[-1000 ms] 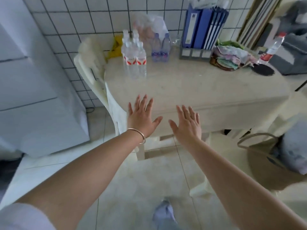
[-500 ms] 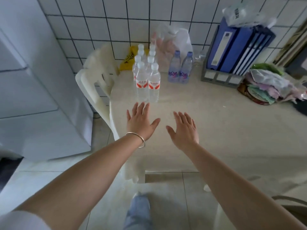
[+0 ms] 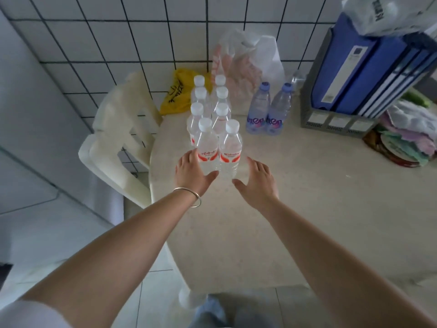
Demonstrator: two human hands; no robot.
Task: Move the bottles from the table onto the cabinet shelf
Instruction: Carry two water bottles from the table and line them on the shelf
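While both forearms reached out over the near edge of the surface (image 3: 307,221), neither of the hands had yet taken hold of anything. The left hand (image 3: 190,174) was spread open with its fingers alongside the left front bottle (image 3: 207,147), touching or very nearly touching its red-and-white label. The right hand (image 3: 259,179) was likewise open, thumb turned in toward the base of the right front bottle (image 3: 230,151) and just short of it, so that the pair stood between the two palms.

Behind these two the remaining red-labelled bottles (image 3: 221,114) stood upright in two close rows running back toward the tiled wall (image 3: 142,31), eight white caps showing in all. Just to their right were two blue-capped bottles (image 3: 266,114) with purple labels, side by side and upright. Farther back lay a yellow bag (image 3: 176,95) and a clear plastic bag (image 3: 246,67), with blue binders (image 3: 369,62) in a grey rack at the far right and a white plastic chair (image 3: 123,138) at the left.

No cabinet shelf could be picked out with certainty in this view. Judging by the full cluster standing on the surface, the transfer seemed barely begun: the first grasp looked imminent, and every visible bottle remained to be carried.
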